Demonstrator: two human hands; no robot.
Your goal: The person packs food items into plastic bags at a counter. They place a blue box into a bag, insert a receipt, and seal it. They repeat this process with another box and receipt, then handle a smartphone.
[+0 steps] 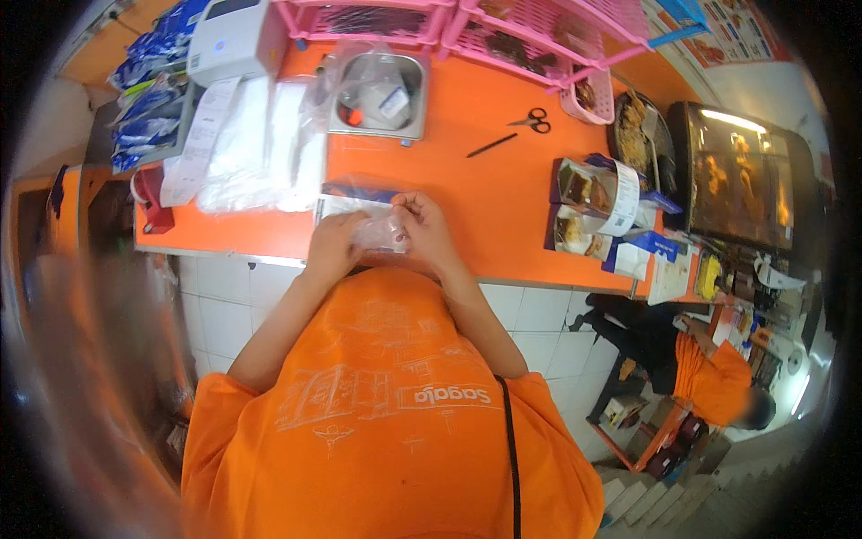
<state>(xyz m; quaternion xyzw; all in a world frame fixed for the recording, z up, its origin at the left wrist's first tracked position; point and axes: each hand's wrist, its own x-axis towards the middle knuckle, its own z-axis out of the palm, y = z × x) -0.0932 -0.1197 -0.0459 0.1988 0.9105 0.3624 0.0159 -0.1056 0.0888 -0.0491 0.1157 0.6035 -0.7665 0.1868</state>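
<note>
My left hand (pixel 337 244) rests at the counter's front edge, its fingers on the left side of a crumpled clear plastic bag (pixel 379 234). From the other side my right hand (pixel 425 226) grips the bag with thumb and fingers pinched together. What is inside the bag is hard to make out. Behind and partly under it lies a white and blue packet (pixel 347 201), half covered by the plastic and my hands. Both hands are close to my body, just above the orange counter (pixel 458 185).
Ahead stands a metal tub (pixel 378 128) holding plastic bags. Scissors (pixel 532 121) and a black pen (pixel 491 145) lie to its right. Clear bags (pixel 246 155) and a red tape dispenser (pixel 153 202) are left. Food boxes (pixel 586 209) stand right, and a co-worker (pixel 707 377) is beyond.
</note>
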